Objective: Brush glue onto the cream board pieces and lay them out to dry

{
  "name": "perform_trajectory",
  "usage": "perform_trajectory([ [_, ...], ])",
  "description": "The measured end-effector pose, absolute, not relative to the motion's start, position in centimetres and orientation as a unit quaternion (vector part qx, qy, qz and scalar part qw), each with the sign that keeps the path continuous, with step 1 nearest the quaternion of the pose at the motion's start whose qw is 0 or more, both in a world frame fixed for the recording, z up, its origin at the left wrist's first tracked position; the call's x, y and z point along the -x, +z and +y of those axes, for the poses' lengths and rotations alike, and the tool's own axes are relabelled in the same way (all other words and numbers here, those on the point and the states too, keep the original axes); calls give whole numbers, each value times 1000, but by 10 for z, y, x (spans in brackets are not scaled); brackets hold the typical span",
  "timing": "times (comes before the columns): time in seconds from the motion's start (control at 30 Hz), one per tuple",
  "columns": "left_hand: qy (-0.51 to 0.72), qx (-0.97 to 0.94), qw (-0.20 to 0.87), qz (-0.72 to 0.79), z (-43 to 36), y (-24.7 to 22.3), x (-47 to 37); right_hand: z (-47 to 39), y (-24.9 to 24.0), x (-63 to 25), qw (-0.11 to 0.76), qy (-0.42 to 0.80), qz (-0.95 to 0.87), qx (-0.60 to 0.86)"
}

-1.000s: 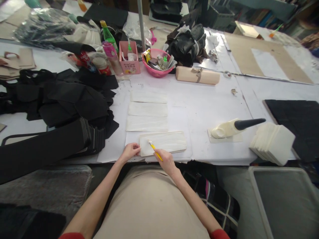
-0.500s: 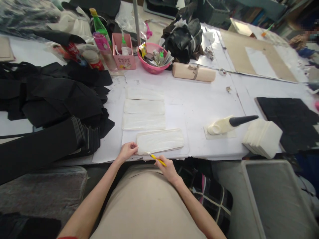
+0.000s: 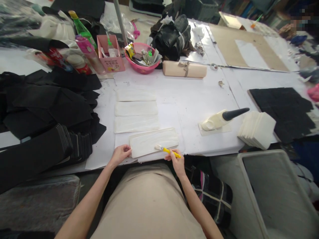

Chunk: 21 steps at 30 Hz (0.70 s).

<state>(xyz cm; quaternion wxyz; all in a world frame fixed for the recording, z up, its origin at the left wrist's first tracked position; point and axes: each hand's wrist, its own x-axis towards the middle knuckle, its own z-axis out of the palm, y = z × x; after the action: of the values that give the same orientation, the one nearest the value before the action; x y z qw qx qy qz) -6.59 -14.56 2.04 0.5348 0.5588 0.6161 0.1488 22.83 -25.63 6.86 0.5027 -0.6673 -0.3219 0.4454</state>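
Note:
My right hand [image 3: 176,162] is closed round the yellow handle of a paintbrush [image 3: 171,152]. The brush's pale bristles rest on the top of a white rectangular panel [image 3: 149,141], right of its middle. This panel lies slightly askew on what looks like another like it, close to the table's front edge. At its left end, my left hand [image 3: 121,154] pinches the near corner between thumb and fingers. Beyond it, three similar white strips [image 3: 136,108] lie in a column, streaked with a whitish coating.
Black cut pieces [image 3: 45,99] heap up on the left. A pink basin [image 3: 142,69], a pink box [image 3: 112,64] and a beige roll [image 3: 184,69] stand behind. To the right are a cream-coated container with a black handle [image 3: 235,114], stacked white pieces [image 3: 258,129] and a grey bin [image 3: 240,172].
The brush in my right hand has moved rightward and away from me, from the panel's near left edge onto its surface. My left hand stays at the corner. The camera view has shifted slightly.

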Motion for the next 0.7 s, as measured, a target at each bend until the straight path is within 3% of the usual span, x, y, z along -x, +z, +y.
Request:
perform_trajectory([
  [0.2, 140, -573, 515, 622, -146, 22, 64, -276, 78, -298, 552, 237, -268, 753],
  [0.47, 136, -562, 513, 635, -146, 27, 62, -247, 64, -246, 480, 419, -429, 640],
  [0.7, 145, -551, 512, 643, -148, 34, 55, -232, 63, -291, 538, 225, -338, 738],
])
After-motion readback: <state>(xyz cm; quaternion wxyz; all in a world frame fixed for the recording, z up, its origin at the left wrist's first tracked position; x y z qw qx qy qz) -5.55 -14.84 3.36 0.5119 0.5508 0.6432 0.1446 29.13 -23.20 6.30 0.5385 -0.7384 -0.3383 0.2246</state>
